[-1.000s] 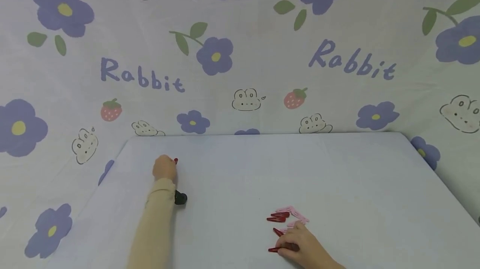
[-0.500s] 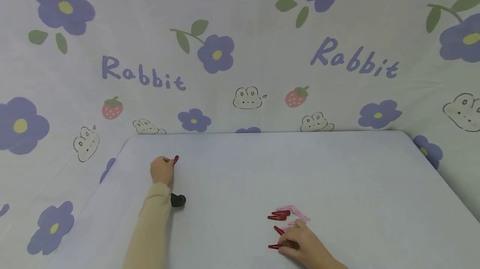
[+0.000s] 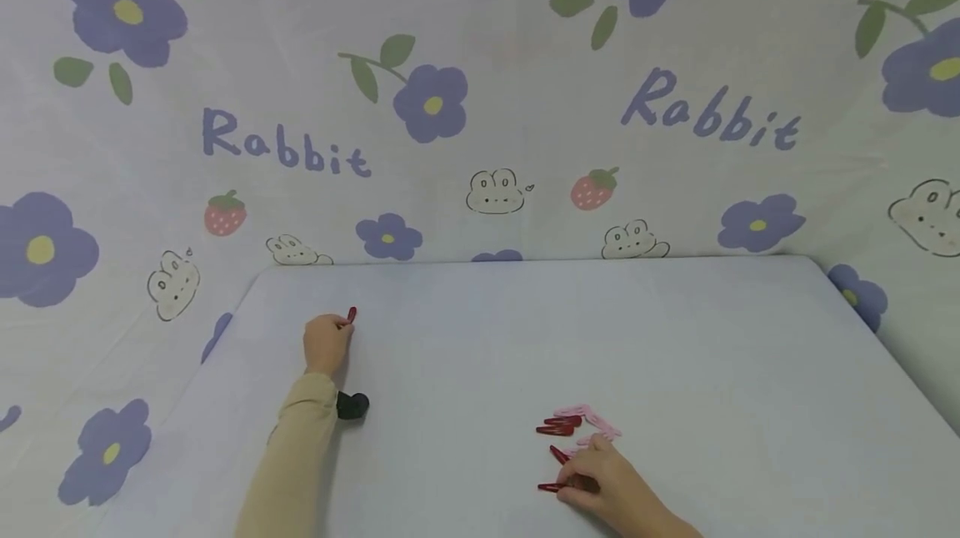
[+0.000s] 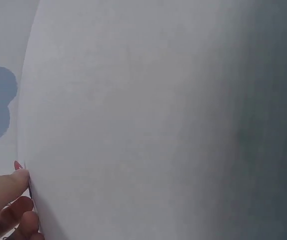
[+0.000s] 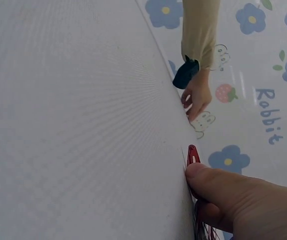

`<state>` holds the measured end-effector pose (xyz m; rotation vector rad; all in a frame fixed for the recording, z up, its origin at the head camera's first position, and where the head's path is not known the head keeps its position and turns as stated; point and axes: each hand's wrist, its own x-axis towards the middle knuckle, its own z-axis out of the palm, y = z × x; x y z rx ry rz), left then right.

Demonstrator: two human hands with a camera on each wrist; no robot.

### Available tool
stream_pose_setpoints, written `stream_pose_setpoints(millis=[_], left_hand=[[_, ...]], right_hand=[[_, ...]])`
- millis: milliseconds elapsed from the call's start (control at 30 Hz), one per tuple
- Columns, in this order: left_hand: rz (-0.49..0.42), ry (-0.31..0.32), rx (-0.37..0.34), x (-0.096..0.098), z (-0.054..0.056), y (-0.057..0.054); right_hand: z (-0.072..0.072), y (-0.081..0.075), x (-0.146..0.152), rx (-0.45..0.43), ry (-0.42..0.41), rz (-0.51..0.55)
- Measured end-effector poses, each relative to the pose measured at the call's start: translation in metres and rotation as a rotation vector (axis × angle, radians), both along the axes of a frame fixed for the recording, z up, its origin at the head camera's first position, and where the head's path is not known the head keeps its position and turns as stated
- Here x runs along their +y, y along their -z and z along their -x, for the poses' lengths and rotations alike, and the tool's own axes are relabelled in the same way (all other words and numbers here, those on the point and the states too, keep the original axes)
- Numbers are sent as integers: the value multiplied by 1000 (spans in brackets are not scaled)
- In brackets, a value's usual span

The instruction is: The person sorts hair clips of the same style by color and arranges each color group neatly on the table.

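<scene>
As red clips (image 3: 352, 315) seem light and stiff, their ends are pinched by left hand (image 3: 326, 344), near table's (image 3: 480, 338) far-left corner, and right hand (image 3: 611, 480).

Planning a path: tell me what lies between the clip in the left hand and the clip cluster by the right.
The head view shows bare tabletop between the red snap clip in the left hand and the snap-clip cluster by the right hand.

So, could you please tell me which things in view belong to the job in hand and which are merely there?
Seemingly in use:
far red clip, in the left hand
near red clip, in the right hand
other red clips
pink clips

Merely there:
white table
patterned cloth behind it
black device by the left sleeve
</scene>
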<state>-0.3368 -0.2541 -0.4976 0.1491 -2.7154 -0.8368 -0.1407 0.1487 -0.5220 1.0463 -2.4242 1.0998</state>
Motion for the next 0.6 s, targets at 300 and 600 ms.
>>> stream_pose_setpoints(millis=[300,600], left_hand=[[145,-6,-117,3,2,-7],[230,19,-151,1,1,-7]], right_hand=[[-1,-3,-2,52,47,50],[-2,-2,-6,27,7,201]])
